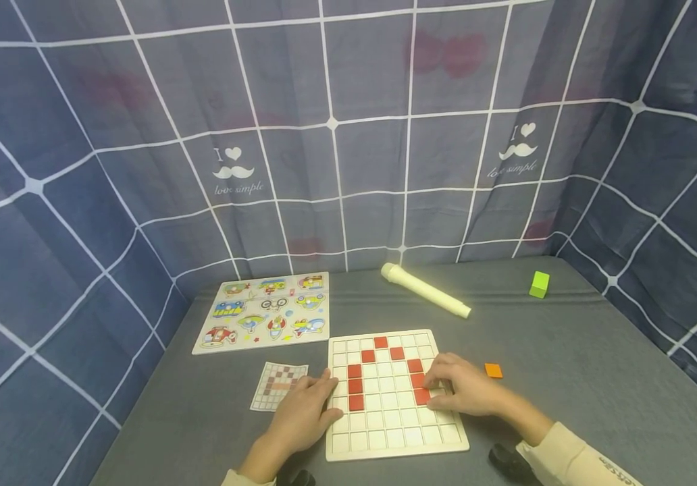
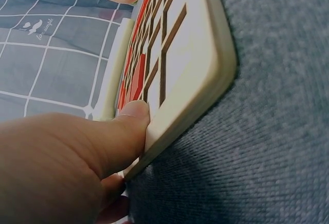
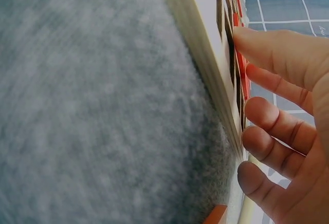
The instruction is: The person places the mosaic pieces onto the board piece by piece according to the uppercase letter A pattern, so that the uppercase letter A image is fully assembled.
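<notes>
A pale wooden grid board (image 1: 385, 432) lies on the table, with square red tiles (image 1: 356, 385) in some of its cells forming an arch. At the board's left edge, my left hand (image 1: 302, 413) grips the rim; the left wrist view shows the thumb (image 2: 134, 112) on top and the other fingers lower, partly hidden. Over the board's right side, my right hand (image 1: 464, 385) has its thumb and index finger at the lowest red tile (image 1: 422, 396) of that column, pinching it where it sits in the grid. The remaining right fingers are bent above the board's edge.
A printed pattern card (image 1: 263, 399) lies left of the board. Behind it is a vehicle picture puzzle (image 1: 263, 335). A pale microphone-shaped stick (image 1: 427, 291) lies behind the board. An orange square (image 1: 493, 370) and a green block (image 1: 539, 284) are to the right.
</notes>
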A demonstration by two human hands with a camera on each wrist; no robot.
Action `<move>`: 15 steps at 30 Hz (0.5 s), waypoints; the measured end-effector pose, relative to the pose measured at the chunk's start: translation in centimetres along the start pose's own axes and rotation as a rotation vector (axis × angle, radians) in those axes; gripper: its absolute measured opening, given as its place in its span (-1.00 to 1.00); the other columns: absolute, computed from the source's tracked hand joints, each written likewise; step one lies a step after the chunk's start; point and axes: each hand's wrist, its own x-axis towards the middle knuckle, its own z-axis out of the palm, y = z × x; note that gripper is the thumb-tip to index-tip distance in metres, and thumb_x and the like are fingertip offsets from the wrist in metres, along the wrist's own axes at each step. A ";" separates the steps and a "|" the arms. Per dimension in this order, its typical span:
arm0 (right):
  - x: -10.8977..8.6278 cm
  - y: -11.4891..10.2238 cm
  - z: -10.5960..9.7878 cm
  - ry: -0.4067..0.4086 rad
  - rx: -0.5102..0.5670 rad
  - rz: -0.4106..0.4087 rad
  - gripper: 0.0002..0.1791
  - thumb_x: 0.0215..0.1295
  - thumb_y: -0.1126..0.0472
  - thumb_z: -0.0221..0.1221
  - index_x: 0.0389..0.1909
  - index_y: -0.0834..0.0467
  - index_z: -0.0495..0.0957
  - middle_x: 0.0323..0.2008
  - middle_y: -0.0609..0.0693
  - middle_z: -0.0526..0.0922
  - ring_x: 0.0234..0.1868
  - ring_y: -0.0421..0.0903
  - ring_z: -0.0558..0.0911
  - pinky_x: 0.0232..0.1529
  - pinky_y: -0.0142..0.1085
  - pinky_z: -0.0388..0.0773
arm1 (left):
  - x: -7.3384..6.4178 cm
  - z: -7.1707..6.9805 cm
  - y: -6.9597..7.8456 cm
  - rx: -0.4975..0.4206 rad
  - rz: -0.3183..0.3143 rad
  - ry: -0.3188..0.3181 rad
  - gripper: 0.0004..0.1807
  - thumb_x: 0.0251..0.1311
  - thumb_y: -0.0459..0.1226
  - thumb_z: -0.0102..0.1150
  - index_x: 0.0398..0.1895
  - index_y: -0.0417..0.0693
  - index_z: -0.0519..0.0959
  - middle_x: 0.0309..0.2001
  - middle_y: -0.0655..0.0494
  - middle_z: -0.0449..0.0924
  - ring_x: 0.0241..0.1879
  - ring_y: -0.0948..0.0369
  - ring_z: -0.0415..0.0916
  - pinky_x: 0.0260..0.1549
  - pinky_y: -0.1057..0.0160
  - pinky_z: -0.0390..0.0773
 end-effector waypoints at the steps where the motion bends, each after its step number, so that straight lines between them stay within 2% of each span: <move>1: 0.0 0.0 0.0 0.001 0.004 0.001 -0.82 0.07 0.04 0.42 -0.31 -0.04 0.68 -0.30 -0.25 0.56 -0.27 -0.30 0.43 -0.30 -0.46 0.40 | 0.0 0.0 0.0 0.000 0.001 0.002 -0.41 0.22 -0.01 0.25 0.25 -0.09 0.50 0.36 -0.09 0.43 0.09 0.07 0.47 0.02 0.01 0.56; 8: 0.0 0.1 0.1 0.007 0.006 0.014 -0.84 0.09 0.02 0.40 -0.33 -0.07 0.68 -0.32 -0.26 0.54 -0.29 -0.32 0.42 -0.32 -0.49 0.38 | 0.0 0.0 0.0 -0.009 -0.004 0.004 -0.41 0.22 0.00 0.25 0.26 -0.09 0.50 0.37 -0.09 0.43 0.10 0.06 0.47 0.02 -0.01 0.57; 15: 0.0 0.1 0.2 -0.010 0.002 0.026 -0.85 0.12 0.00 0.39 -0.32 -0.07 0.69 -0.29 -0.28 0.54 -0.24 -0.34 0.41 -0.27 -0.45 0.42 | 0.0 0.1 -0.1 -0.012 -0.002 -0.004 -0.40 0.22 0.02 0.24 0.27 -0.07 0.49 0.38 -0.07 0.42 0.11 0.05 0.47 0.03 -0.03 0.56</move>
